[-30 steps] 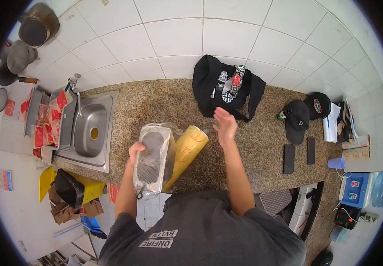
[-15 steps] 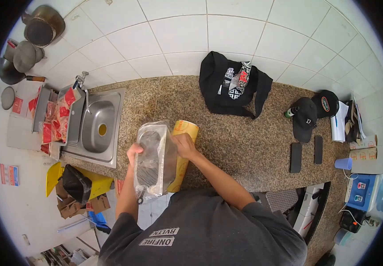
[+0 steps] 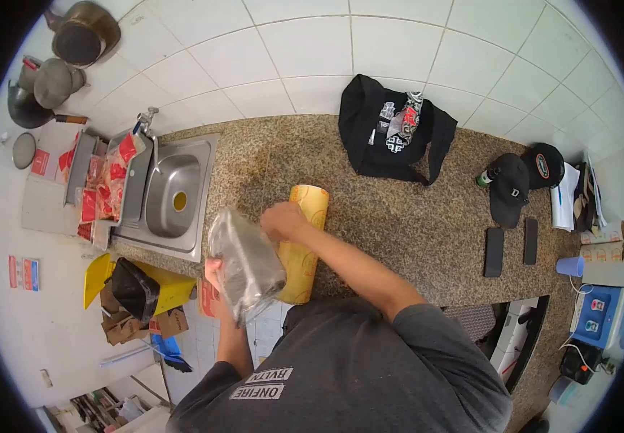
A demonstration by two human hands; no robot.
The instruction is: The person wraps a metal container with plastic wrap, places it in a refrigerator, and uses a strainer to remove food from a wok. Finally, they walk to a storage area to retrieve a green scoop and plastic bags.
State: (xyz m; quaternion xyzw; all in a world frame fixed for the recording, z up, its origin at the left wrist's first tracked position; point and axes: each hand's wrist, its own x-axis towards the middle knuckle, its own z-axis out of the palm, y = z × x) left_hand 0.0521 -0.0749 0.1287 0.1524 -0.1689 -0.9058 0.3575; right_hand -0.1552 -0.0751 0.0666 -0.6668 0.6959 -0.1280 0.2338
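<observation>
A rectangular container point(image 3: 243, 263) wrapped in clear plastic film is tilted in front of my body, over the counter's front edge. My left hand point(image 3: 214, 273) is closed round its left side, with most of the fingers hidden beneath it. My right hand point(image 3: 282, 221) is closed at the container's upper right edge, pinching what looks like the plastic film. Beneath that hand and wrist, a yellow printed roll of cling film point(image 3: 301, 270) lies lengthwise on the counter. The film's glare hides what the container holds.
To the left is a steel sink point(image 3: 207, 189) beside a rack of red-and-white packets point(image 3: 110, 184). A yellow bin point(image 3: 171, 289) stands below. A black bag point(image 3: 370, 155), caps point(image 3: 508, 189) and two phones point(image 3: 494, 252) lie on the granite counter point(image 3: 391, 231).
The container has turned and tilted in my left hand, its broad face no longer squarely toward me. My right hand has shifted from beside the roll toward the container's upper edge. The view has shifted slightly.
</observation>
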